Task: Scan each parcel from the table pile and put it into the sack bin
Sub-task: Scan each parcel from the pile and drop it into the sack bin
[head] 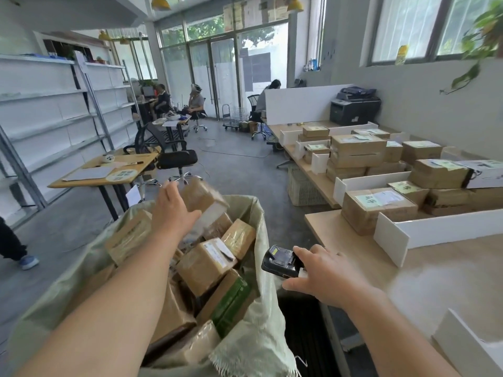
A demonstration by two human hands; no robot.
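Head view looks down both bare arms. The left hand (174,210) reaches out over the sack (261,336), fingers straight and spread with the thumb out. A small brown parcel (202,198) sits just past the fingertips, above the sack's far rim. It is blurred, so I cannot tell whether the fingers touch it or it is already loose. The right hand (326,276) grips a black scanner (281,261) between thumb and curled fingers, held just off the near edge of the table (449,268).

The parcel looks like a taped cardboard box, stiff, with flat faces, and probably light, since one hand manages it. Holding it across two opposite faces should be secure, though the glossy tape could be a little slippery. The sack is soft woven cloth and nearly full of boxes (204,263), so another one may roll off the heap unless it lands in a gap.

The pile (375,208) waits on the table behind white dividers (392,235). Its boxes carry pale green slips with handwriting and white printed labels, none sharp enough to read. A box in the sack shows a white label (217,251), also unreadable.
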